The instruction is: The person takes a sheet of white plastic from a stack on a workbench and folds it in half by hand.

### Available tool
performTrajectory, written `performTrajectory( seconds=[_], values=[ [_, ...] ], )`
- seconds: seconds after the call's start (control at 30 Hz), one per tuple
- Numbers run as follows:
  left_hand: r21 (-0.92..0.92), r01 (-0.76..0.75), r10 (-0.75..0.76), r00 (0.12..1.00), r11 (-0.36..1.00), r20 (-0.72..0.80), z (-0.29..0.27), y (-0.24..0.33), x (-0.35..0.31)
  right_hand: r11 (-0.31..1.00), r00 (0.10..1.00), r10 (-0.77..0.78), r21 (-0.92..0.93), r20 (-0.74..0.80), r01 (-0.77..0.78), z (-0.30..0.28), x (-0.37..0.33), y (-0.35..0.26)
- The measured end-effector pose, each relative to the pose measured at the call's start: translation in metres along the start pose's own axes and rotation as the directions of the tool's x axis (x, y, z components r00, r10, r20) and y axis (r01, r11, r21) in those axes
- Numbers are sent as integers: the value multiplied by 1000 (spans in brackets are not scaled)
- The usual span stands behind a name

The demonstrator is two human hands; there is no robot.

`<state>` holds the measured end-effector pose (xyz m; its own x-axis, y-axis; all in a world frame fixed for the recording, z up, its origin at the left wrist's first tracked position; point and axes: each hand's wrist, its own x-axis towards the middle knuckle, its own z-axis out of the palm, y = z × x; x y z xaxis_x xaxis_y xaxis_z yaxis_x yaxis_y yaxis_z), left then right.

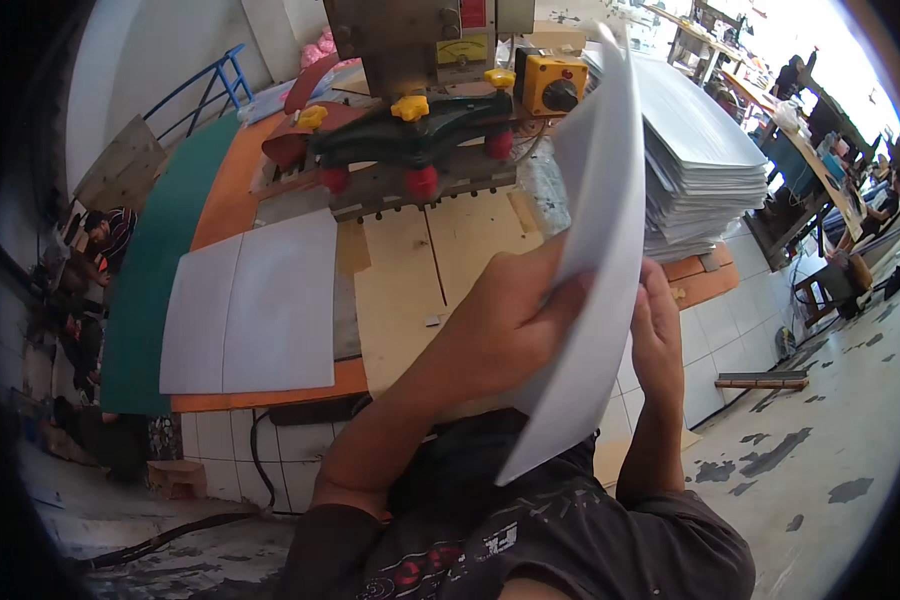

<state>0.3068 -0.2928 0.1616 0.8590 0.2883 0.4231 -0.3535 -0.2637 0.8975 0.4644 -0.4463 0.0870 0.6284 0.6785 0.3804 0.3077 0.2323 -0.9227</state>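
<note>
Both my hands hold a large white sheet (600, 220) up on edge in front of me, bent slightly, above the wooden worktable (410, 290). My left hand (515, 300) grips its left face, thumb and fingers pinching the sheet. My right hand (658, 320) presses against its right side, fingers upright. A tall stack of similar white sheets (705, 170) rests on the table just beyond and to the right of my hands.
A press machine (415, 120) with red and yellow knobs stands at the table's back, a yellow switch box (555, 85) beside it. Two white sheets (250, 315) lie flat at the left. Other people sit at the left and far right. Tiled table base, stained concrete floor.
</note>
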Motion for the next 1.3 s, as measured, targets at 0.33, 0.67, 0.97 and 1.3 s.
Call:
performTrajectory(
  seconds=[0.33,0.67,0.97,1.3],
  values=[
    [445,27,-95,987,895,132,11,-1,13,761,986,97,629,132,-159,-27,-37,-9],
    [73,140,-124,974,987,-190,-76,24,-34,899,900,435,40,34,-436,-70,-20,-13],
    [36,219,-139,727,975,-672,-192,25,-149,877,887,378,205,267,-435,-19,-19,10],
    [34,546,-349,582,837,-735,-364,50,-301,965,623,133,42,771,-258,187,38,7]
  ],
)
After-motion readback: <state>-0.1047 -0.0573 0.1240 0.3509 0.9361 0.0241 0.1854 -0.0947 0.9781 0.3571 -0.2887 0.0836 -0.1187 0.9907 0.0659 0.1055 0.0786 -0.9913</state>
